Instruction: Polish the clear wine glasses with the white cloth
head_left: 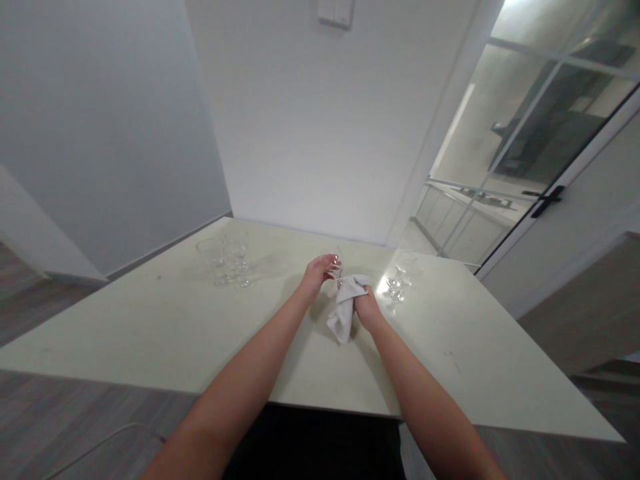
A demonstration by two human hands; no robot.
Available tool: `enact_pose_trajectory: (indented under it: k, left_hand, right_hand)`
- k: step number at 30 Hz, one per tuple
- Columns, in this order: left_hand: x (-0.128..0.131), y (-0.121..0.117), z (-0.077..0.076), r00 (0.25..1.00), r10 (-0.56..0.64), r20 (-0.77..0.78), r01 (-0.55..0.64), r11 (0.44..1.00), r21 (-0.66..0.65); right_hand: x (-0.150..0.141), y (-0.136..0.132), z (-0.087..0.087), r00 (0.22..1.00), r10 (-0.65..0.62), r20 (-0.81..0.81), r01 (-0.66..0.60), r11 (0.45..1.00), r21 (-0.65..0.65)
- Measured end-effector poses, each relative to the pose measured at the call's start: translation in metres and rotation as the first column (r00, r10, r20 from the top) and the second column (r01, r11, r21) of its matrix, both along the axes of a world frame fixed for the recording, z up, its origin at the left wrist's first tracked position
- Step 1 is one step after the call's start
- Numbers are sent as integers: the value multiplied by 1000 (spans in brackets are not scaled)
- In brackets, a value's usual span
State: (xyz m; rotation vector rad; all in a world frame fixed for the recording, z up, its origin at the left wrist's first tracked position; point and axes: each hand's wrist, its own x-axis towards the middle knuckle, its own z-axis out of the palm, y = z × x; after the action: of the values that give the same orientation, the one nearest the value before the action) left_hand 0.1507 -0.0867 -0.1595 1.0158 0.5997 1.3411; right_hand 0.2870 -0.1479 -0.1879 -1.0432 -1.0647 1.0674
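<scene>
Above the middle of the pale table (pixel 240 340), my left hand (pixel 317 272) is closed around the bowl of a clear stemmed glass (pixel 336 267). My right hand (pixel 367 308) grips a light grey cloth (pixel 345 310), which is bunched at the lower part of the glass and hangs down at its left. The cloth covers the foot of the glass and part of my right fingers. Both hands are close together, the left one slightly farther from me.
Several clear stemmed glasses (pixel 236 257) stand together at the left of the table. More clear glassware (pixel 400 277) is to the right of my hands. A white wall (pixel 320 133) rises behind the table, and a glass-paned door (pixel 545 180) stands at the right.
</scene>
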Motion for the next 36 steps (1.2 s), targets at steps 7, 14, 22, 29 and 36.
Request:
enact_pose_trajectory:
  k: [7, 14, 22, 29, 36]
  left_hand:
    - [-12, 5, 3, 964, 73, 255, -50, 994, -93]
    - [5, -23, 7, 959, -261, 108, 251, 963, 95]
    - [4, -21, 7, 962, -252, -109, 269, 944, 192]
    - [5, -25, 10, 947, -294, -130, 315, 928, 198]
    - [6, -26, 11, 939, -309, -151, 336, 920, 204]
  right_hand:
    - [-1, 1, 8, 930, 134, -343, -174, 981, -89]
    - [-6, -8, 12, 823, 289, -489, -381, 919, -99]
    - [-5, 1, 2, 897, 38, -439, -177, 944, -279]
    - [-3, 1, 3, 928, 24, -372, -133, 954, -270]
    - [1, 4, -3, 943, 6, -331, -72, 980, -186]
